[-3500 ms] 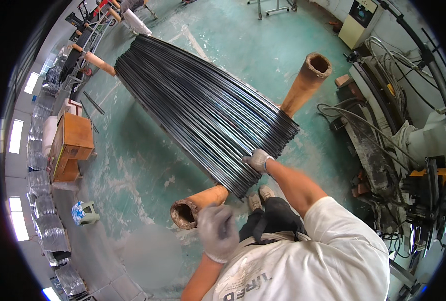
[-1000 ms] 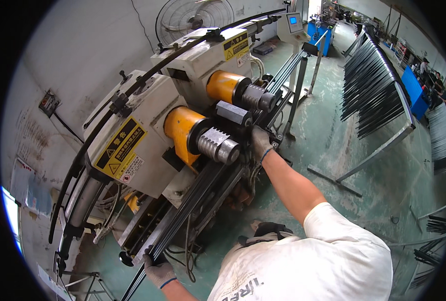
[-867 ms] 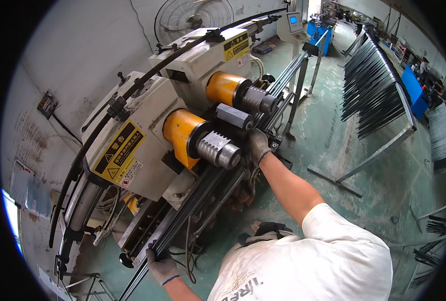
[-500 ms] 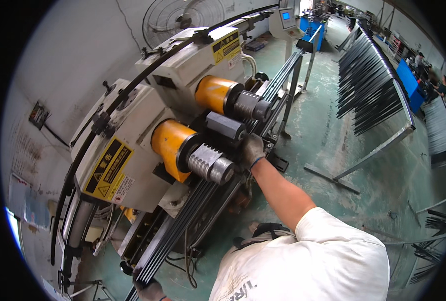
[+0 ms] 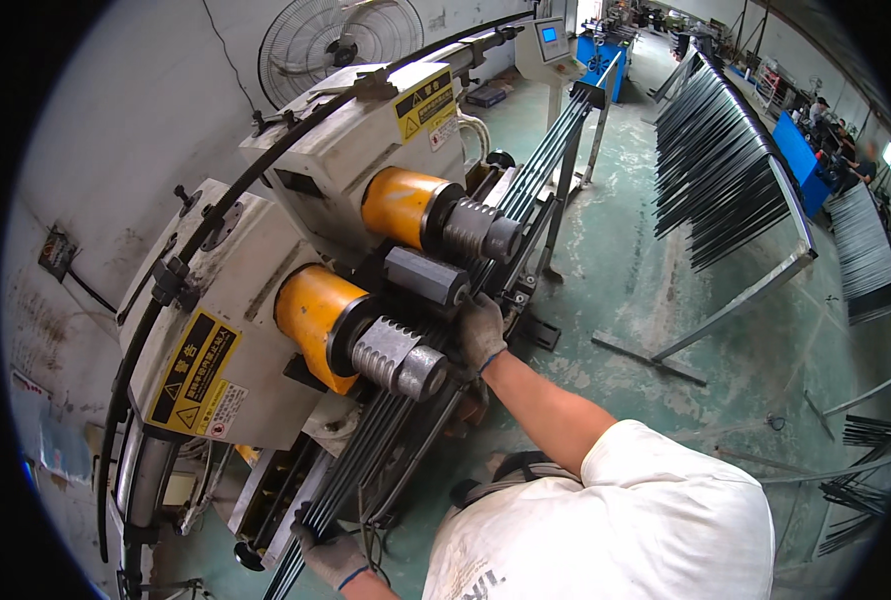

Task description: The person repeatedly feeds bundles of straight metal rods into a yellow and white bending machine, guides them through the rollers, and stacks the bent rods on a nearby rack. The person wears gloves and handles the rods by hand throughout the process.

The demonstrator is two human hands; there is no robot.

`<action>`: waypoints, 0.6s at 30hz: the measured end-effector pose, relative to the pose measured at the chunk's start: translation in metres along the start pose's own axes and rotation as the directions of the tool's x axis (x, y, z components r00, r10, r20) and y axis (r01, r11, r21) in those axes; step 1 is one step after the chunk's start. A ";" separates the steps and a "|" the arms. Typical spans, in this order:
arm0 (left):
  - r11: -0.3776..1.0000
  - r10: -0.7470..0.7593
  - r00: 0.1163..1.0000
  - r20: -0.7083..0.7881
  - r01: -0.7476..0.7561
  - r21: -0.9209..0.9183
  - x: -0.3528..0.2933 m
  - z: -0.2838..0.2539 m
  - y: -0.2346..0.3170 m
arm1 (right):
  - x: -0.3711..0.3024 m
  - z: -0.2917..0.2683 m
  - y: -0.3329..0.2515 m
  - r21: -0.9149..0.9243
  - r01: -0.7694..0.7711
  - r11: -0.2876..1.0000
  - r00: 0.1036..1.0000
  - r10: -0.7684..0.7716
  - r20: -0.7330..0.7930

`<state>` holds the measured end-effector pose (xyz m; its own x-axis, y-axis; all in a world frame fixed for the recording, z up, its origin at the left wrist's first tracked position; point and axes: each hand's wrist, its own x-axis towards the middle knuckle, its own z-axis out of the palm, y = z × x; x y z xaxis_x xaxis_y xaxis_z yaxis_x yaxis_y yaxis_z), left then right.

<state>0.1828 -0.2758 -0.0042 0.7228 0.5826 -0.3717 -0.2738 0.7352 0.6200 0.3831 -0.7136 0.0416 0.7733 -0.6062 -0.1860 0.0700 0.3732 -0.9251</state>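
Observation:
Long, thin dark metal tubes (image 5: 377,432) lie side by side through a machine, under its spiral-ridged steel rollers. My left hand (image 5: 330,553), in a grey work glove, is closed round the tubes at their near lower end. Farther along, my right hand (image 5: 481,334), also gloved, sits at the outer side of the tubes, against the end of a dark faceted block (image 5: 425,274). Its fingers are curled, but their tips and what they grip are hidden. The near ridged roller (image 5: 399,357) and far ridged roller (image 5: 480,232) project from yellow housings on either side of the block.
The cream machine body (image 5: 227,330) with warning labels fills the left. Behind it stand a fan (image 5: 340,50) and a control panel (image 5: 550,45). A metal rack (image 5: 730,290) hung with many dark tubes stands to the right. People (image 5: 850,150) are at the far right.
My left hand shows farther up and right in the picture, still on the tubes. The whole view has shifted slightly. My right hand stays beside the block.

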 end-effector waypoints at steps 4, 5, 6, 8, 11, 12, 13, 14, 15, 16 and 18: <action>0.954 -0.299 0.943 0.146 0.293 0.064 -0.052 0.072 -0.017 | 0.010 -0.002 0.009 0.029 0.014 0.999 1.000 -0.014 -0.004; 0.958 -0.287 0.944 0.166 0.278 0.071 -0.053 0.071 -0.013 | 0.009 -0.001 0.005 0.057 -0.032 0.998 0.999 0.033 -0.004; 0.962 -0.273 0.944 0.185 0.263 0.077 -0.054 0.069 -0.010 | 0.011 0.002 0.002 0.083 -0.079 0.993 0.997 0.079 -0.002; 0.991 -0.136 0.972 0.194 0.135 0.019 -0.045 0.059 -0.002 | 0.040 -0.011 0.016 0.072 0.052 0.996 0.998 -0.055 0.032; 0.999 0.052 0.978 0.200 -0.052 -0.002 -0.001 -0.015 0.042 | 0.044 -0.009 0.026 0.286 -0.010 0.958 1.000 0.008 0.007; 0.994 0.027 1.000 0.003 -0.027 -0.104 0.001 -0.033 0.060 | 0.021 0.006 -0.004 0.329 -0.153 0.932 0.986 0.168 -0.016; 0.996 0.016 1.000 0.023 -0.014 -0.089 0.006 -0.046 0.068 | 0.023 0.004 -0.003 0.313 -0.168 0.935 0.983 0.181 -0.011; 0.997 0.003 0.999 0.040 0.000 -0.077 0.006 -0.060 0.070 | 0.025 0.002 0.000 0.295 -0.182 0.938 0.981 0.192 -0.005; 0.998 0.028 0.998 0.063 -0.024 -0.052 -0.001 -0.056 0.065 | 0.029 0.000 0.003 0.271 -0.191 0.943 0.980 0.197 0.005; 0.999 0.048 0.991 0.126 -0.045 -0.027 -0.006 -0.050 0.061 | 0.035 -0.007 0.009 0.204 -0.176 0.963 0.984 0.177 0.014; 0.998 0.059 0.969 0.238 -0.063 0.008 -0.019 -0.026 0.050 | 0.050 -0.022 0.030 0.070 -0.147 0.987 0.988 0.143 0.053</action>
<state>0.1386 -0.2409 0.0157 0.8356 0.5260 -0.1587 -0.3139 0.6941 0.6479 0.4102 -0.7478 -0.0029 0.8078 -0.5081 -0.2987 -0.0006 0.5061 -0.8625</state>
